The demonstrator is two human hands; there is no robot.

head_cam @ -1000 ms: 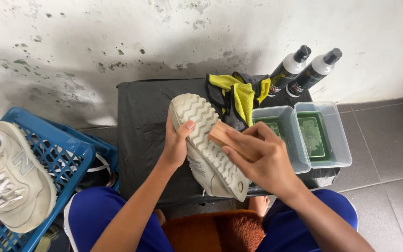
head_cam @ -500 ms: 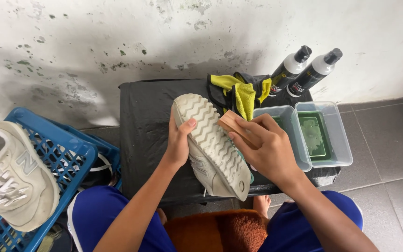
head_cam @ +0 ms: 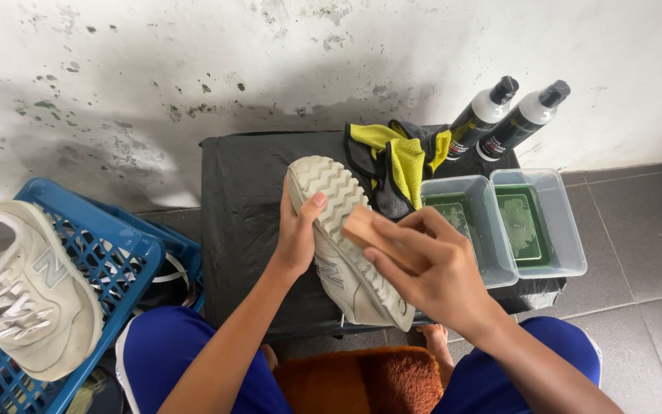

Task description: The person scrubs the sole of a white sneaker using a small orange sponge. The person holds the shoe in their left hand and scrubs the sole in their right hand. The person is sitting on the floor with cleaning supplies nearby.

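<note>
The right hand (head_cam: pixel 430 268), clenched on a wooden brush (head_cam: pixel 365 230), has slid from the sole's edge a second ago onto its tread, so scrubbing is under way. The left hand (head_cam: pixel 298 234) grasps the pale shoe (head_cam: pixel 346 253) sole-up over the black worktop (head_cam: pixel 247 199). At two o'clock sit two tubs (head_cam: pixel 538 222) and two bottles (head_cam: pixel 507 115); at nine o'clock, a second shoe (head_cam: pixel 24 284) in a blue basket (head_cam: pixel 116 253). The bristles are hidden beneath the fingers.

2 bare forearms in view, no sleeves reaching the wrists, no watch or rings showing. The left hand (head_cam: pixel 298 238) and right hand (head_cam: pixel 430 264) are gloveless. Bright blue shorts cover both thighs, and 1 bare foot peeks out below.
</note>
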